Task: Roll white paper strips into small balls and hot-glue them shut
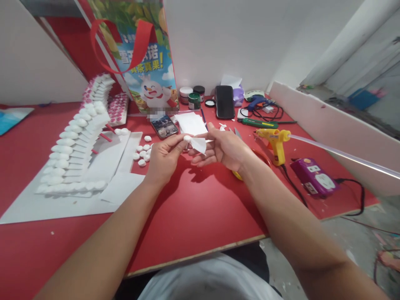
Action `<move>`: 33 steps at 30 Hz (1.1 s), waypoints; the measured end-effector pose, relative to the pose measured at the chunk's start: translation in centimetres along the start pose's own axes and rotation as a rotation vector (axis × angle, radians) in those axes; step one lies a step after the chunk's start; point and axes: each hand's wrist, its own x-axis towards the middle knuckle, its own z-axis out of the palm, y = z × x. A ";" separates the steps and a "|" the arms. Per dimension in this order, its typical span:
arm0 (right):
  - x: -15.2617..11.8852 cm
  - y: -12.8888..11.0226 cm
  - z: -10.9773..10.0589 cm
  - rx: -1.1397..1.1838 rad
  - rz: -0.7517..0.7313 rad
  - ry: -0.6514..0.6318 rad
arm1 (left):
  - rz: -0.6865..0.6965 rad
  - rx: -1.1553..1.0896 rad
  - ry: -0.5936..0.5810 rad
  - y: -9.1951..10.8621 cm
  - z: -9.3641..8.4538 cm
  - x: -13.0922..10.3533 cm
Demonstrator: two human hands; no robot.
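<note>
My left hand (167,158) is closed in a pinch on a small white wrapped piece (198,144), round at its left end, with a loose flap spreading right. Beside it my right hand (220,148) has its fingers stretched out, palm partly up, with the flap over the fingers. Several white round pieces (142,154) lie left of my left hand. Behind the hands is a stack of white sheets (191,124), next to a phone (164,125).
A white model with rows of rounded pieces (63,149) stands at the left. A yellow glue gun (276,143), a purple power socket (315,177) and a green screwdriver (259,123) lie right. Behind are a printed bag (150,58), jars (194,101) and a black case (225,102).
</note>
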 end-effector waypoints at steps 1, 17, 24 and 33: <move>0.1 0.0 0.0 0.046 0.050 -0.038 | 0.010 0.013 0.001 0.0 -0.1 0.0; -0.5 0.4 0.4 -0.010 -0.093 -0.058 | 0.020 -0.020 -0.013 0.4 0.1 -0.1; -0.3 1.5 1.5 -0.480 -0.402 0.263 | -0.007 0.013 0.029 0.9 0.7 -0.6; -0.4 3.3 2.7 -0.605 -0.613 0.337 | 0.243 0.377 0.172 1.7 1.6 -1.6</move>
